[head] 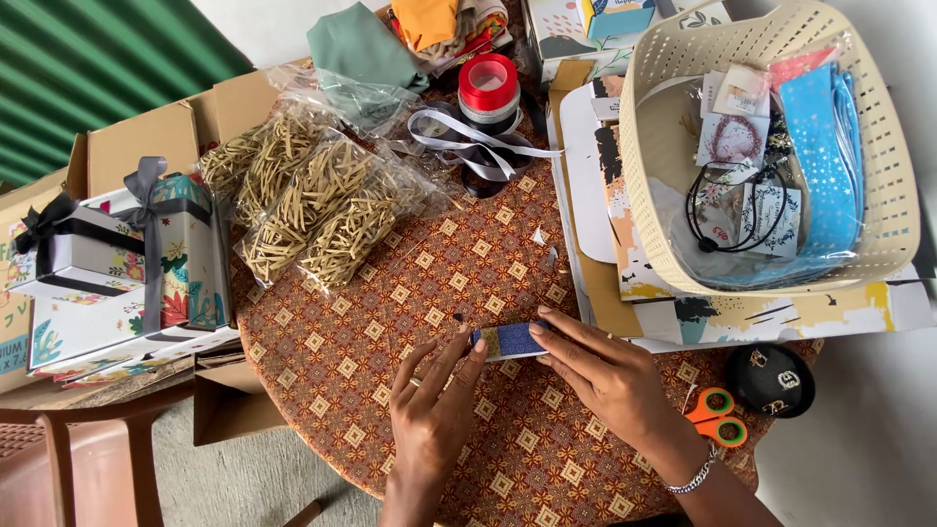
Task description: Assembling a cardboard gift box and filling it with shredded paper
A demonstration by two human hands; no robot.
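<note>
Near edge of the patterned table (439,283): my left hand (434,410) and right hand (605,376) pinch opposite ends of a short blue glitter strip (509,340), fingers extended and pressed together along it. To work it well, I judge that both ends should stay flat and taut. Orange scissors (719,415) lie right.

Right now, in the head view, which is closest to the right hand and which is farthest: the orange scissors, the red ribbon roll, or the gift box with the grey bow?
1. Orange scissors, just right of the right hand.
2. Red ribbon roll, far up the table.
3. Gift box with the grey bow, at the far left edge.
</note>
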